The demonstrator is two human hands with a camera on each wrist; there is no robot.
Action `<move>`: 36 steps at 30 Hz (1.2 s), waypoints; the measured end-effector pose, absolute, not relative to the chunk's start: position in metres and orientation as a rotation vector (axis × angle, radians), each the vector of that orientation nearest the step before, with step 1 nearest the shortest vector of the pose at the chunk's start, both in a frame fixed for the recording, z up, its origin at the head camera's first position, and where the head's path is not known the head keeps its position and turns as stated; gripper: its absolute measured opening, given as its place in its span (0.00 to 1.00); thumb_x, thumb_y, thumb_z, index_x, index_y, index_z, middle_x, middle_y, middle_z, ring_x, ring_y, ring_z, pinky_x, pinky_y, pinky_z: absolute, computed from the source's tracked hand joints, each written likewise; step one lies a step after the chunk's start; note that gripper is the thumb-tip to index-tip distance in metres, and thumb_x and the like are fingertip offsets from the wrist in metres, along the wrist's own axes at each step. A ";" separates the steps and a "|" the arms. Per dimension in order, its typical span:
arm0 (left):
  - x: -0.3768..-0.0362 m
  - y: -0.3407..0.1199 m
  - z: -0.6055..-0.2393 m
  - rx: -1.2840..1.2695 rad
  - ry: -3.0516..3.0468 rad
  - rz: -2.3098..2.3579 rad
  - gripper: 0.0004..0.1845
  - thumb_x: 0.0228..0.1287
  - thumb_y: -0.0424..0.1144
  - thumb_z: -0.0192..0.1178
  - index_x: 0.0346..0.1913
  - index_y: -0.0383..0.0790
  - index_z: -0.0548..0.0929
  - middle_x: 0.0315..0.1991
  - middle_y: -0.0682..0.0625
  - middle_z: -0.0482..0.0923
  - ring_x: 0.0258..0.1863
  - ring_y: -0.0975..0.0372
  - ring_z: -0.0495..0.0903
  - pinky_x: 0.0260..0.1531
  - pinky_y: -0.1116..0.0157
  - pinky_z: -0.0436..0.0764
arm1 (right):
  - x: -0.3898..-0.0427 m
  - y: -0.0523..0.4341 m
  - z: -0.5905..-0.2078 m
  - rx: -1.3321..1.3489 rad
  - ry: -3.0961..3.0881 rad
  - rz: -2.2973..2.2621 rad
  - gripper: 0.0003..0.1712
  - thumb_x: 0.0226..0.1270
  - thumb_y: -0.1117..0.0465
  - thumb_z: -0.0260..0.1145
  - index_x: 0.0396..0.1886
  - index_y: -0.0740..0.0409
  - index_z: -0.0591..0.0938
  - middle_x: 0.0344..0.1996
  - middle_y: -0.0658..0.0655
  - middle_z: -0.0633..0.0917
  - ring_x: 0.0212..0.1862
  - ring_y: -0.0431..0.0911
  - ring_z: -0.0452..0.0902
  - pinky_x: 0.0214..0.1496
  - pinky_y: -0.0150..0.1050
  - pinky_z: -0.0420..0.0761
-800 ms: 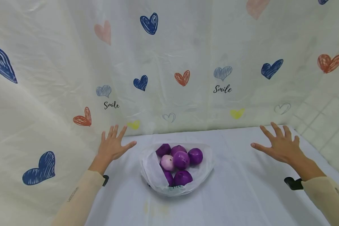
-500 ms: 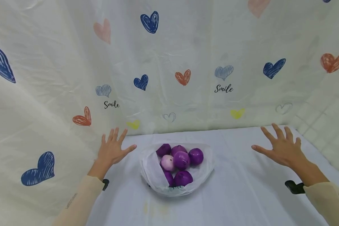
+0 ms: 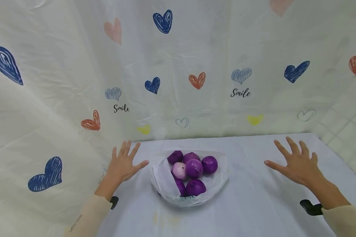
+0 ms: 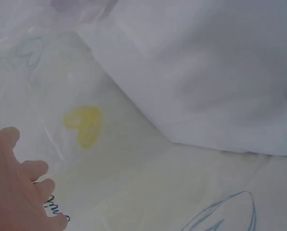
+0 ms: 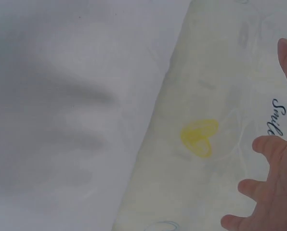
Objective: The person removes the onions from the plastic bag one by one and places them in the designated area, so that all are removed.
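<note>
Both hands had sunk a little lower in the head view since the earlier frame, their fingertips nearer the level of the bench's far edge, and the scene had slid slightly to the right; the white bag (image 3: 166,182) had kept its place on the bench (image 3: 246,200). The left hand (image 3: 123,167) was raised to the left of the bag and the right hand (image 3: 299,166) to its right, the latter farther from it. Both were released, fingers spread, thumbs pointing inward, gripping nothing and apart from the bag.

The bag sat near the middle of the bench, its mouth spread wide and a flap folded in at the left. Inside lay glossy purple balls (image 3: 194,169), onion-like in shape, clustered together with one pale pink ball (image 3: 178,171) left of the centre. Greenish marks showed at the front rim.

Pale sleeves (image 3: 87,215) covered the forearms, with a dark strap (image 3: 311,208) at the right wrist and another dark piece at the left. A faint yellowish stain (image 3: 174,220) marked the white bench covering in front of the bag. Behind hung a whitish sheet (image 3: 216,42) printed with hearts and the word "Smile"; each wrist view caught a yellow heart (image 4: 88,126) beside the fingers.
</note>
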State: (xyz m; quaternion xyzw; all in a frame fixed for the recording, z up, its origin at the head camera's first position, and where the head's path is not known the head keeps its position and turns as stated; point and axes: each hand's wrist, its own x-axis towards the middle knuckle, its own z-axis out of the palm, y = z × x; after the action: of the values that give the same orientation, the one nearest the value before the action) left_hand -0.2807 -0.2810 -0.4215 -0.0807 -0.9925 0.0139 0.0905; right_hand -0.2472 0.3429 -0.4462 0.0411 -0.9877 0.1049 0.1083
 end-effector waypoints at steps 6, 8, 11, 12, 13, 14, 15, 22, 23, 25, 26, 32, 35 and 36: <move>-0.271 -0.277 -0.438 -0.253 -2.930 0.006 0.53 0.63 0.80 0.45 0.82 0.53 0.53 0.82 0.37 0.48 0.82 0.41 0.44 0.75 0.33 0.41 | -0.237 0.331 -0.456 0.143 -2.892 0.309 0.61 0.63 0.24 0.60 0.84 0.49 0.48 0.79 0.74 0.47 0.74 0.82 0.41 0.57 0.87 0.48; -0.267 -0.275 -0.443 -0.255 -2.925 -0.023 0.52 0.63 0.79 0.46 0.82 0.53 0.53 0.82 0.37 0.49 0.82 0.41 0.44 0.75 0.33 0.40 | -0.233 0.326 -0.460 0.155 -2.881 0.320 0.60 0.62 0.25 0.61 0.84 0.48 0.50 0.79 0.74 0.49 0.73 0.81 0.42 0.57 0.86 0.49; -0.261 -0.273 -0.451 -0.256 -2.929 -0.065 0.52 0.63 0.79 0.46 0.82 0.54 0.52 0.82 0.38 0.49 0.82 0.42 0.44 0.76 0.34 0.37 | -0.228 0.318 -0.467 0.172 -2.862 0.333 0.60 0.61 0.25 0.63 0.83 0.47 0.52 0.79 0.72 0.51 0.73 0.80 0.45 0.57 0.85 0.51; -0.259 -0.272 -0.453 -0.258 -2.927 -0.079 0.51 0.63 0.79 0.46 0.82 0.55 0.52 0.82 0.38 0.49 0.82 0.42 0.44 0.76 0.34 0.37 | -0.226 0.315 -0.469 0.178 -2.856 0.338 0.59 0.61 0.25 0.63 0.83 0.47 0.52 0.79 0.72 0.52 0.73 0.79 0.46 0.57 0.84 0.51; -0.258 -0.271 -0.455 -0.259 -2.925 -0.084 0.51 0.63 0.79 0.47 0.82 0.55 0.52 0.82 0.38 0.49 0.82 0.42 0.44 0.76 0.34 0.38 | -0.225 0.313 -0.471 0.183 -2.849 0.348 0.59 0.61 0.25 0.64 0.83 0.47 0.53 0.78 0.71 0.53 0.73 0.79 0.47 0.57 0.84 0.51; -0.256 -0.271 -0.457 -0.262 -2.921 -0.102 0.51 0.64 0.78 0.47 0.82 0.55 0.52 0.82 0.38 0.50 0.82 0.42 0.45 0.75 0.34 0.38 | -0.223 0.311 -0.473 0.188 -2.849 0.350 0.59 0.61 0.26 0.64 0.83 0.46 0.53 0.78 0.72 0.53 0.73 0.79 0.47 0.57 0.84 0.52; -0.255 -0.270 -0.459 -0.264 -2.918 -0.123 0.51 0.64 0.78 0.47 0.82 0.55 0.52 0.82 0.38 0.50 0.82 0.42 0.45 0.75 0.34 0.38 | -0.222 0.308 -0.474 0.190 -2.849 0.350 0.59 0.61 0.26 0.64 0.83 0.47 0.54 0.78 0.72 0.54 0.72 0.79 0.47 0.57 0.84 0.52; -0.254 -0.261 -0.474 -0.246 -2.866 -0.253 0.48 0.67 0.76 0.47 0.82 0.54 0.54 0.80 0.37 0.56 0.80 0.41 0.53 0.75 0.35 0.45 | -0.214 0.286 -0.480 0.232 -2.837 0.431 0.57 0.62 0.29 0.66 0.82 0.48 0.56 0.75 0.73 0.59 0.71 0.81 0.51 0.58 0.83 0.54; -0.255 -0.259 -0.475 -0.249 -2.849 -0.275 0.48 0.67 0.75 0.48 0.82 0.53 0.55 0.79 0.37 0.59 0.79 0.40 0.56 0.75 0.35 0.47 | -0.214 0.282 -0.480 0.243 -2.828 0.452 0.56 0.62 0.30 0.67 0.82 0.49 0.57 0.75 0.73 0.59 0.70 0.81 0.53 0.59 0.82 0.55; -0.255 -0.255 -0.478 -0.253 -2.813 -0.338 0.47 0.68 0.73 0.49 0.81 0.50 0.57 0.76 0.37 0.64 0.76 0.41 0.62 0.74 0.35 0.51 | -0.213 0.275 -0.478 0.265 -2.820 0.514 0.55 0.63 0.31 0.67 0.82 0.49 0.57 0.75 0.73 0.60 0.70 0.80 0.53 0.59 0.81 0.55; -0.256 -0.253 -0.479 -0.254 -2.793 -0.378 0.46 0.69 0.72 0.51 0.81 0.49 0.58 0.75 0.37 0.66 0.74 0.41 0.64 0.73 0.36 0.53 | -0.213 0.271 -0.477 0.279 -2.815 0.553 0.54 0.64 0.32 0.67 0.82 0.49 0.57 0.75 0.73 0.60 0.70 0.80 0.53 0.59 0.81 0.56; -0.261 -0.242 -0.482 -0.207 -2.702 -0.610 0.40 0.71 0.66 0.55 0.77 0.46 0.66 0.68 0.38 0.74 0.69 0.43 0.71 0.70 0.39 0.59 | -0.214 0.242 -0.470 0.365 -2.781 0.848 0.49 0.69 0.39 0.67 0.82 0.46 0.57 0.77 0.70 0.58 0.72 0.75 0.51 0.56 0.83 0.58; -0.265 -0.235 -0.482 -0.161 -2.677 -0.712 0.37 0.72 0.65 0.54 0.74 0.46 0.69 0.67 0.40 0.75 0.67 0.44 0.73 0.69 0.39 0.62 | -0.215 0.226 -0.469 0.414 -2.733 0.943 0.46 0.70 0.43 0.67 0.82 0.45 0.59 0.76 0.68 0.59 0.72 0.72 0.52 0.55 0.82 0.63; -0.267 -0.233 -0.482 -0.143 -2.671 -0.745 0.36 0.72 0.65 0.54 0.74 0.46 0.70 0.66 0.41 0.76 0.66 0.45 0.73 0.68 0.39 0.63 | -0.215 0.221 -0.469 0.427 -2.718 0.966 0.45 0.70 0.44 0.68 0.81 0.45 0.60 0.76 0.67 0.60 0.73 0.70 0.52 0.55 0.81 0.65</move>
State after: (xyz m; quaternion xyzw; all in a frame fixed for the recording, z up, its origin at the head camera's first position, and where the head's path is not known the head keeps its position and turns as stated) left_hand -0.2667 -0.2331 -0.4818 -0.0506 -0.9461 -0.2637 0.1813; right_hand -0.2154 0.2212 -0.4690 0.1454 -0.9262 0.3291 0.1124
